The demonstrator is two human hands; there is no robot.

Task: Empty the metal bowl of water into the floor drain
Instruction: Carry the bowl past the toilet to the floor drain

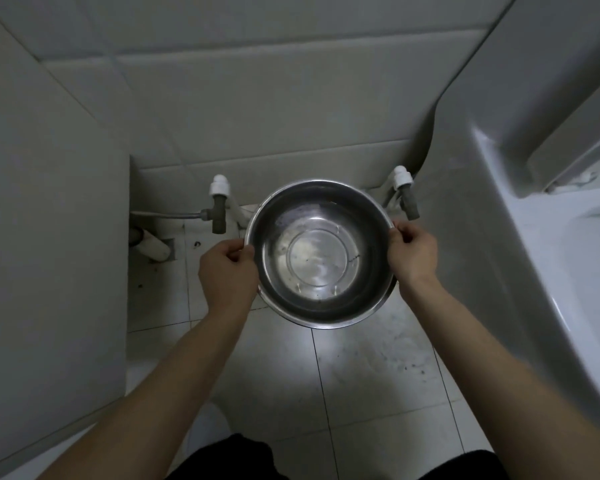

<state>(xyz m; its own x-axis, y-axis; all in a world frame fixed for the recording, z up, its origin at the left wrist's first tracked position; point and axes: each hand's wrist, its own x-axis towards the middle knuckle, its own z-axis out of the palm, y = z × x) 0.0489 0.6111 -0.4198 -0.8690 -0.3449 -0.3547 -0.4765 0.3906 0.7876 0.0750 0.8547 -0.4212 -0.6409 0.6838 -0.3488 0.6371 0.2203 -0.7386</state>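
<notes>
Evenly, hands (226,268) curled on bowl (319,258) rim.

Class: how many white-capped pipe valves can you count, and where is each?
2. Left valve left of the metal bowl, right valve right of it; more may hide behind.

The tiled floor (361,375) is pale, with dark specks toward its right side; at its far left corner a white pipe (153,247) enters a square drain opening (170,251); the toilet (499,237) stands along the right edge.
</notes>
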